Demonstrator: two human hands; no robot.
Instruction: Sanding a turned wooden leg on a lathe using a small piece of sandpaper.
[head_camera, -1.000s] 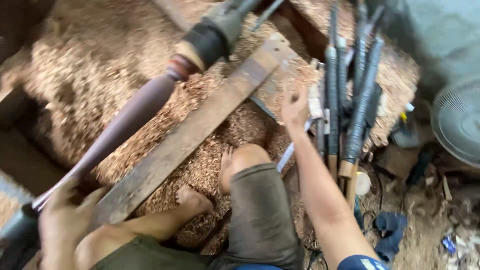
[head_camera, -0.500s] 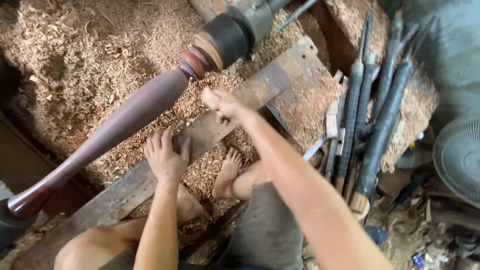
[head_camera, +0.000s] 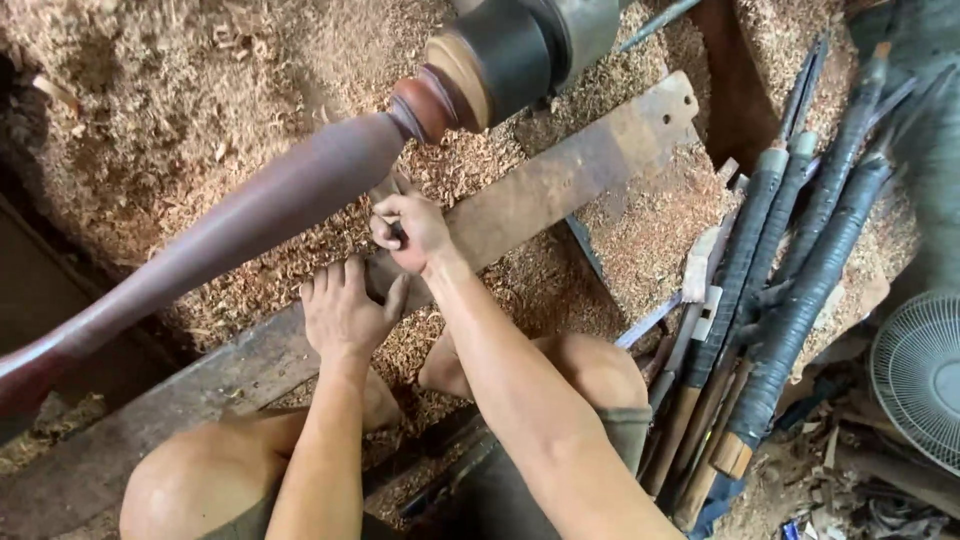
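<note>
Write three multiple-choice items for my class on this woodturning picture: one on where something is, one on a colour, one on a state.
1. Where does the left hand rest?
A. on the long flat bar
B. on the fan
C. on the tool handles

2. What colour is the turned wooden spindle?
A. bright yellow
B. dark reddish brown
C. white

3. How is the right hand?
A. flat and open on the knee
B. closed around a small thing beside the spindle
C. out of sight

Answers:
1 A, the palm lies on the flat bar amid wood shavings.
2 B, its surface shows dark reddish brown.
3 B, the fingers are curled shut near the spindle; what they hold cannot be made out.
</note>
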